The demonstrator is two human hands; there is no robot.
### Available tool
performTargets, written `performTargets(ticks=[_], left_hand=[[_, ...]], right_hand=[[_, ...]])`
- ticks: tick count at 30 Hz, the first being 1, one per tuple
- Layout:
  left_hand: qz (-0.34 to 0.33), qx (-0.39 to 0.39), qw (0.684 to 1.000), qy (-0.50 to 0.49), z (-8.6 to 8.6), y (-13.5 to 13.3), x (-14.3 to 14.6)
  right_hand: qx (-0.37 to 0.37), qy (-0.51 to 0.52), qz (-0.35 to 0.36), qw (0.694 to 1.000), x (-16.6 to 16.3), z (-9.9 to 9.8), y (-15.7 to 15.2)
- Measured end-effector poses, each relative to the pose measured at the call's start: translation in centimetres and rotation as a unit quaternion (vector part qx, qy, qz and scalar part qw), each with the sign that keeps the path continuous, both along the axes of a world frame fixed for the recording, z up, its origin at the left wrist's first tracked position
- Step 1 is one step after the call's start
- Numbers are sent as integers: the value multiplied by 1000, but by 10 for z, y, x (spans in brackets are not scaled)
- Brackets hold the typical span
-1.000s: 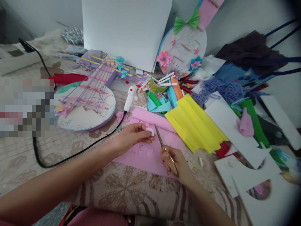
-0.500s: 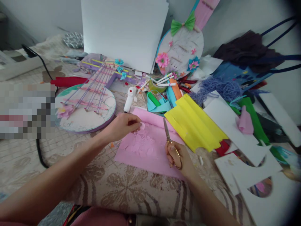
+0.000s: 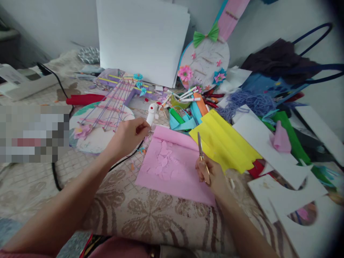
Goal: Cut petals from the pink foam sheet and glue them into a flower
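Note:
My right hand [image 3: 211, 172] is wrapped round the gold handles of a pair of scissors [image 3: 200, 145], whose closed-looking blades point away from me over the right part of the pink crepe paper [image 3: 185, 186]. Small pink paper petals [image 3: 163, 161] lie scattered on that sheet, and its far edge is rolled up. Left of the sheet, my left hand [image 3: 129, 138] is closed, thumb and fingertips pinched together; whether a scrap sits between them I cannot make out. Just beyond its fingertips stands a white glue gun [image 3: 152, 114], partly hidden by the hand.
Left of centre lies a decorated round-bodied string instrument [image 3: 92, 132]; another craft instrument [image 3: 205, 64] leans on the wall. Folded yellow paper [image 3: 224, 141], white board offcuts [image 3: 285, 193] and purple yarn [image 3: 247, 102] crowd the right side. A black cord [image 3: 55, 175] runs along the left.
My left hand has moved left, off the pink paper, and the pale petal seen at its fingertips no longer shows. The right hand with the scissors has shifted slightly right. The view has tilted a little.

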State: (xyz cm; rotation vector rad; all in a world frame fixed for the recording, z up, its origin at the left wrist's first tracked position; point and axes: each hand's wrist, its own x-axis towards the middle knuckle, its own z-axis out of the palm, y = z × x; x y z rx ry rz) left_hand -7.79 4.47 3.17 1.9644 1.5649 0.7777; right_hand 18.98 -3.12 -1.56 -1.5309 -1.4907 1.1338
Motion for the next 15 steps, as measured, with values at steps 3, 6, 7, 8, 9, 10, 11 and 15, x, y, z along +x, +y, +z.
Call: performTargets(ticks=[3, 6, 7, 8, 9, 10, 11, 15], left_hand=[[8, -3, 1000, 3, 4, -1, -2], [9, -4, 1000, 5, 6, 0, -2], [9, -2, 1000, 6, 6, 0, -3], [8, -1, 1000, 7, 6, 0, -4], [7, 0, 1000, 6, 5, 1, -4], [8, 0, 1000, 5, 5, 2, -5], [10, -1, 1000, 4, 5, 2, -6], [11, -5, 1000, 14, 4, 1, -5]], right_hand=[[17, -45, -17, 999, 7, -1, 2], [36, -122, -19, 992, 15, -2, 5], [46, -166, -19, 985, 17, -2, 7], [60, -219, -21, 974, 19, -2, 9], [73, -272, -23, 959, 21, -2, 11], [84, -323, -25, 942, 22, -2, 12], [90, -368, -27, 925, 22, -2, 14], [88, -466, -40, 880, 22, -2, 17]])
